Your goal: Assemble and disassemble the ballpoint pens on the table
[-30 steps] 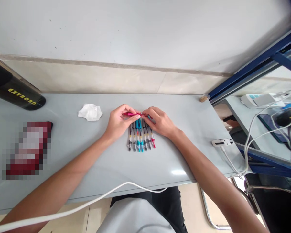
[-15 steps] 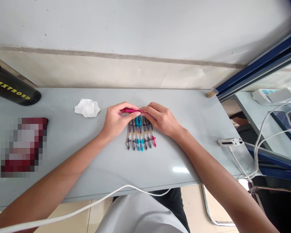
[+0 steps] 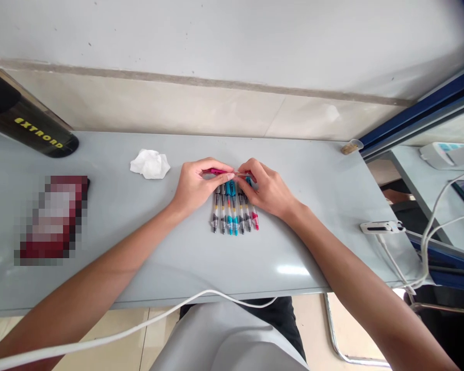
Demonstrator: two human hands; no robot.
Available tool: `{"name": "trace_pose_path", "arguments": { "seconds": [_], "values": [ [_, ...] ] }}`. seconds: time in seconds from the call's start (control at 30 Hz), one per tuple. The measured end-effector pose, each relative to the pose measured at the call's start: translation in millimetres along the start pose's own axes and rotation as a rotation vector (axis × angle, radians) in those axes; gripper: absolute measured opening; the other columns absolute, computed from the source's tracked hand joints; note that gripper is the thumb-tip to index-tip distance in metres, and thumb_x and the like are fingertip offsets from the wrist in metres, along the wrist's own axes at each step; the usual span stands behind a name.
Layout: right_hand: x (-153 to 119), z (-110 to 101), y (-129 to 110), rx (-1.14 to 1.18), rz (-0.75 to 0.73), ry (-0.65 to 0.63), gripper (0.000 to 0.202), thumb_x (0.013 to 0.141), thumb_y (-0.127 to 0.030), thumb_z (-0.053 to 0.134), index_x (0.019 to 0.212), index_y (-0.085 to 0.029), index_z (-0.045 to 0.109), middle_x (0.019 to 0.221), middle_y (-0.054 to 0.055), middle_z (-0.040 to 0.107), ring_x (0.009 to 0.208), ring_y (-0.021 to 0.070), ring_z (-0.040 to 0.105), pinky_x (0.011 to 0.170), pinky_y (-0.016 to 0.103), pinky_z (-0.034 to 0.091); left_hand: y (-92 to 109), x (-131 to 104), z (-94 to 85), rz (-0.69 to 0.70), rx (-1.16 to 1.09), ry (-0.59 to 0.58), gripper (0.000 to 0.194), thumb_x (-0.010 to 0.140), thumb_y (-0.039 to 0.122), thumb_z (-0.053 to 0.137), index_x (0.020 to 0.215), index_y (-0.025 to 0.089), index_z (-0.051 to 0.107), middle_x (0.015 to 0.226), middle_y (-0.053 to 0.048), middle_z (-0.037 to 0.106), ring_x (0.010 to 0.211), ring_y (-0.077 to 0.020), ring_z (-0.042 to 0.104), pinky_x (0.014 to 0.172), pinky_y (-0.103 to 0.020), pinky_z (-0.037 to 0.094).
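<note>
The left hand (image 3: 193, 185) is pinching the pink pen (image 3: 216, 171) by its left part while the right hand (image 3: 268, 188) is pinching its right end, apparently for two-sided steadiness, at the far end of the pens (image 3: 235, 219) lying side by side on the table (image 3: 178, 268).
</note>
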State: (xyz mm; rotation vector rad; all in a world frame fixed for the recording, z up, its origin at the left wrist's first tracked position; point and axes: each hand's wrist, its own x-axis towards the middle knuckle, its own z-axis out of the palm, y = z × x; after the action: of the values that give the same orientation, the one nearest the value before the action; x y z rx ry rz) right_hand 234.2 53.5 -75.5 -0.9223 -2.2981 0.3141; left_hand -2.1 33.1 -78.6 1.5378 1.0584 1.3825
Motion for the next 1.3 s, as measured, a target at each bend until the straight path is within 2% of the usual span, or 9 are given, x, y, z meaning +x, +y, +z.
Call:
{"name": "trace_pose_path", "arguments": {
  "seconds": [0.23,0.43,0.6,0.77,0.9,0.97,1.1,1.3],
  "values": [
    [3.5,-0.1,3.8,-0.055,-0.069,-0.029,0.027,0.127,-0.037,0.043,0.120,-0.025,0.066,0.102,0.007,0.075,0.080,0.0220,0.065,0.075,0.039,0.049,0.7,0.9,0.8,-0.007,-0.017,0.008,0.016,0.090,0.038,0.100,0.098,0.025,0.095,0.101,-0.005,0.090,0.097,-0.0250,0.085,0.092,-0.038,0.069],
    [2.7,-0.6,5.8,0.086,-0.025,-0.016,0.018,0.122,-0.042,0.057,0.126,-0.026,0.063,0.113,0.008,0.075,0.088,0.0229,0.068,0.076,0.037,0.054,2.5,0.7,-0.1,-0.025,-0.006,0.018,0.025,0.089,0.047,0.102,0.099,0.025,0.095,0.103,-0.007,0.091,0.098,-0.0255,0.084,0.093,-0.038,0.067],
    [4.3,-4.6,6.6,0.070,-0.067,-0.027,0.031,0.126,-0.037,0.043,0.122,-0.025,0.072,0.108,0.010,0.072,0.087,0.0234,0.067,0.081,0.040,0.055,3.8,0.2,-0.3,-0.025,0.010,0.013,0.019,0.090,0.041,0.102,0.100,0.026,0.096,0.104,-0.006,0.091,0.099,-0.0257,0.085,0.094,-0.039,0.066],
    [3.2,-4.7,8.1,0.091,-0.055,0.009,0.027,0.122,-0.047,0.058,0.135,-0.025,0.066,0.113,0.009,0.076,0.089,0.0230,0.070,0.079,0.037,0.055,5.3,0.8,-0.5,-0.032,0.025,0.025,0.018,0.089,0.040,0.102,0.098,0.026,0.095,0.103,-0.005,0.091,0.099,-0.0256,0.085,0.095,-0.038,0.067],
    [4.1,-5.1,7.6,0.068,-0.090,-0.019,0.027,0.126,-0.039,0.047,0.124,-0.024,0.069,0.107,0.008,0.074,0.087,0.0224,0.067,0.079,0.037,0.053,5.4,0.9,-1.4,-0.036,0.025,0.033,0.026,0.087,0.047,0.104,0.097,0.025,0.095,0.103,-0.006,0.091,0.098,-0.0261,0.085,0.095,-0.039,0.068],
    [4.3,-5.0,7.2,0.052,-0.096,-0.024,0.028,0.126,-0.038,0.046,0.125,-0.024,0.070,0.105,0.008,0.074,0.088,0.0228,0.067,0.080,0.038,0.052,5.0,0.8,-1.6,-0.036,0.025,0.038,0.028,0.087,0.048,0.104,0.098,0.025,0.095,0.103,-0.007,0.091,0.098,-0.0261,0.085,0.094,-0.039,0.069],
    [3.5,-4.2,6.8,0.072,-0.058,-0.014,0.024,0.123,-0.042,0.055,0.135,-0.025,0.067,0.118,0.010,0.076,0.090,0.0238,0.071,0.079,0.038,0.055,4.9,1.2,-0.8,-0.041,0.029,0.040,0.027,0.087,0.047,0.103,0.097,0.024,0.095,0.103,-0.006,0.091,0.097,-0.0259,0.084,0.093,-0.039,0.068],
    [4.7,-3.5,7.4,0.096,-0.095,-0.034,0.030,0.126,-0.037,0.046,0.130,-0.025,0.072,0.113,0.010,0.073,0.091,0.0237,0.070,0.083,0.039,0.057,6.3,1.5,0.4,-0.039,0.026,0.037,0.035,0.085,0.056,0.103,0.095,0.024,0.094,0.101,-0.007,0.090,0.095,-0.0265,0.083,0.091,-0.040,0.068]
  ]
}}
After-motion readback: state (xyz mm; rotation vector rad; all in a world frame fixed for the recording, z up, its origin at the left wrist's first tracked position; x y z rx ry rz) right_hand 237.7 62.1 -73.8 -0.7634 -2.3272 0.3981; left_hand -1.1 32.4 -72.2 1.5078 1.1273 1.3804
